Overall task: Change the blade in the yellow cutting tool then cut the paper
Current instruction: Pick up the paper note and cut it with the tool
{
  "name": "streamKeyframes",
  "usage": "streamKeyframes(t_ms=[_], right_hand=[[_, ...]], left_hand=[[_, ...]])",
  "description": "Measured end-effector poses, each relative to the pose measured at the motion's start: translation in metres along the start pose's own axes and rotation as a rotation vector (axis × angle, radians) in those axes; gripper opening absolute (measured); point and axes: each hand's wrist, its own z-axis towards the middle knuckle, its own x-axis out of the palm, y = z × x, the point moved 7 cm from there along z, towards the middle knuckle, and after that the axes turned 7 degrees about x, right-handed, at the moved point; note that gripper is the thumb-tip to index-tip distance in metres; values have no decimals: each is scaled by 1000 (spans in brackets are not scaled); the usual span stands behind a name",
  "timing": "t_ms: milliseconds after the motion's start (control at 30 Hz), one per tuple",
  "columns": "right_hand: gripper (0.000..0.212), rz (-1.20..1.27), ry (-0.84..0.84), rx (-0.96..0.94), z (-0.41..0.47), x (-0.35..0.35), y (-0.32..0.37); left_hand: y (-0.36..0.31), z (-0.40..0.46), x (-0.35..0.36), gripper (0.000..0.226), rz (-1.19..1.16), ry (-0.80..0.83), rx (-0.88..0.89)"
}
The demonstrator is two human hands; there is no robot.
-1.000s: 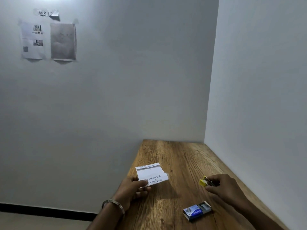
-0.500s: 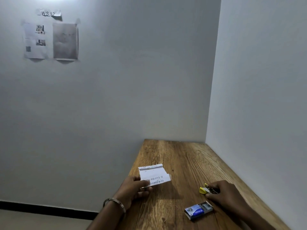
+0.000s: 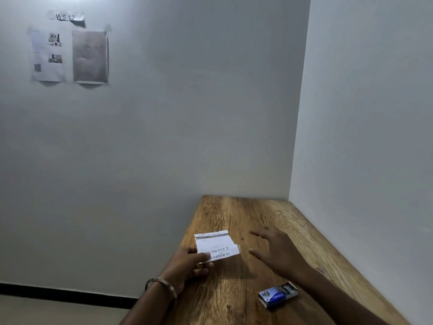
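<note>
My left hand (image 3: 187, 263) pinches the near corner of a folded white paper (image 3: 216, 247) with printed text, holding it just above the wooden table (image 3: 234, 212). My right hand (image 3: 277, 250) hovers to the right of the paper, a short gap away, fingers spread, holding nothing and blurred by motion. The yellow cutting tool is not visible; my right wrist and forearm cover the spot where it was set down. A small blue blade box (image 3: 277, 294) lies partly slid open on the table, near my right forearm.
The table stands in a corner, with a white wall along its far end and another along its right side. Printed sheets and a "WS 12" label (image 3: 66, 17) are taped high on the left wall. Floor lies beyond the table's left edge.
My right hand lowered the yellow cutting tool to the table, let go of it, and has swung left toward the paper, fingers now spread. My left hand keeps its hold on the paper.
</note>
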Motion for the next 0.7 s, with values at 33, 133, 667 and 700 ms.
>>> streamKeyframes(t_ms=[33,133,667,700], right_hand=[[57,-15,22,-51,1,7,10],[57,-51,82,-191,1,30,35],[28,-46,101,-130,-4,70,31],[26,-48,103,-128,-3,70,31]], left_hand=[[0,0,0,23,2,5,-2],[1,0,2,23,16,16,-2],[-15,-4,-2,36,892,-320,324],[-18,-7,-1,35,947,-332,372]])
